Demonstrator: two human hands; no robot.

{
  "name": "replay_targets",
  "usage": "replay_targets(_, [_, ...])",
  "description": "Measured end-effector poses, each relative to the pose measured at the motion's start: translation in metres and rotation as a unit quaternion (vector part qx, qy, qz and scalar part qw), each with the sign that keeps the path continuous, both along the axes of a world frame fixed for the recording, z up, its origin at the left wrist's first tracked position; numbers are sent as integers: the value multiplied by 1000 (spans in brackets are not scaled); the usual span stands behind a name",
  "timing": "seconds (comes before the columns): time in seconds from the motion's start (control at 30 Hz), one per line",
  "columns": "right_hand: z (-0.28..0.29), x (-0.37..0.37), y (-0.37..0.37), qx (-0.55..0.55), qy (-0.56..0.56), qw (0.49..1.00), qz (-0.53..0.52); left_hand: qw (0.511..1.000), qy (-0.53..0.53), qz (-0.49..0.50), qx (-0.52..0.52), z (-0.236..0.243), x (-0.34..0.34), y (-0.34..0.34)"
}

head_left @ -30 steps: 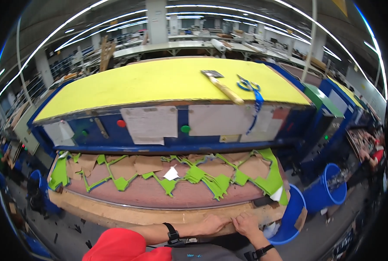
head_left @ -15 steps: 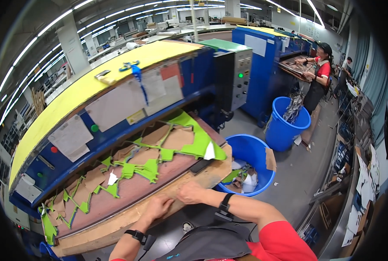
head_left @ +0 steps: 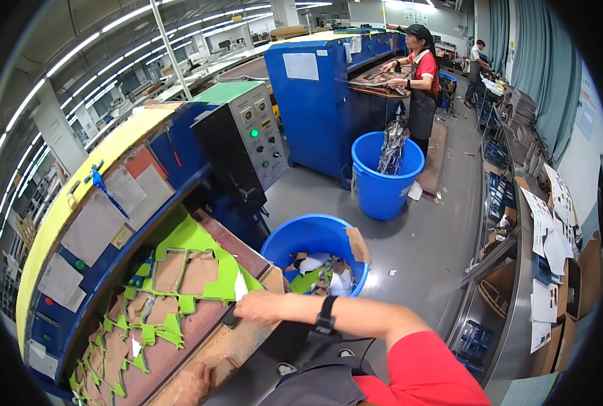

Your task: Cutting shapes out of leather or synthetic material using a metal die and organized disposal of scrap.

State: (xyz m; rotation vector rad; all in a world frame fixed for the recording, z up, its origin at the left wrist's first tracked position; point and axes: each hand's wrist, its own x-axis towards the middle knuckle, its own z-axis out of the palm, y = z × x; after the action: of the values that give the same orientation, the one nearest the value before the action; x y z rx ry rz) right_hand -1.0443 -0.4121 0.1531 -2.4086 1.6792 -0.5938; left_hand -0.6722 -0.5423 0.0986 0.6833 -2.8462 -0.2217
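Note:
My left hand (head_left: 194,383) is at the front edge of a pale wooden board (head_left: 244,345), its fingers curled on it and partly out of sight. Farther right, my right hand (head_left: 259,308) has closed fingers beside a flat black block (head_left: 230,315) at the board's edge. Its fingertips are hidden, so I cannot see what they hold. Behind the hands, a reddish-brown pad (head_left: 196,318) carries bright green cut material (head_left: 224,277) with brown pieces (head_left: 169,271) in its openings. A white scrap (head_left: 240,287) sits just beyond my right hand.
A blue bin (head_left: 308,227) holding scraps stands right of the board; another blue bin (head_left: 376,196) is behind it. The blue machine (head_left: 146,220) and its control box (head_left: 257,139) border the pad. A co-worker (head_left: 423,81) stands farther back. Shelving (head_left: 494,271) lines the right.
My view has swung right. My right hand has left its place beside the left and reached rightward along the board to the black block. My left hand remains at the board's edge.

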Motion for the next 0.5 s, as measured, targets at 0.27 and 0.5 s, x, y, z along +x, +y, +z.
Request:
replay_targets(0.27, [138,-158,85,181,194,956,-128,991,-103,57,-61,95,41,-113])
replay_targets(0.5, [319,-187,16,173,292,915,-218,964,-56,175,-191,236,15,-256])
